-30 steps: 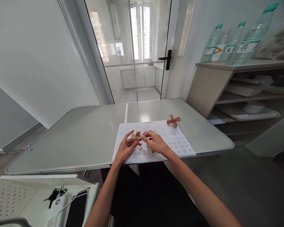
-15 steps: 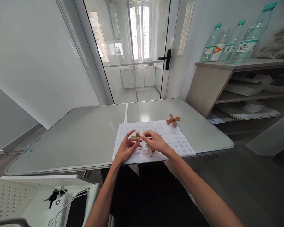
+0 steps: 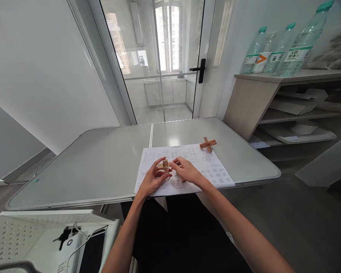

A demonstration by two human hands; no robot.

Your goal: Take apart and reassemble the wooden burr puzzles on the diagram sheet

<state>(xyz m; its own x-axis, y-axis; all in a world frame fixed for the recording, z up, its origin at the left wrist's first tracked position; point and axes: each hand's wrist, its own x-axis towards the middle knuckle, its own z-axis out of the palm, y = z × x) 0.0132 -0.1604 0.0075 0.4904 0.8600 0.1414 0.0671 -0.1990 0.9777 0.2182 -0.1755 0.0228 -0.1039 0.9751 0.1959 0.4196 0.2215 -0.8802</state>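
Note:
A small light-wood interlocking block puzzle [image 3: 165, 163] is held above a printed sheet [image 3: 187, 151] near the table's front edge. My left hand [image 3: 153, 177] grips it from the left, fingers behind and thumb in front. From the right, my right hand [image 3: 186, 170] pinches the puzzle's right end with thumb and fingertips. Another wooden piece [image 3: 183, 181] lies on the sheet, partly under my right hand. At the sheet's far right corner sits a darker brown wooden cross of joined sticks [image 3: 207, 145].
The grey folding table [image 3: 88, 163] has a seam in the middle. A white basket [image 3: 45, 214] at lower left holds keys, a power bank [image 3: 71, 246] and a cable. On the right, a shelf unit [image 3: 251, 98] carries several plastic bottles [image 3: 298, 49]. Beyond stands a glass door [image 3: 142, 60].
The puzzle has turned slightly between my fingers, and its upper block shows from another angle. Both hands stay in nearly the same place.

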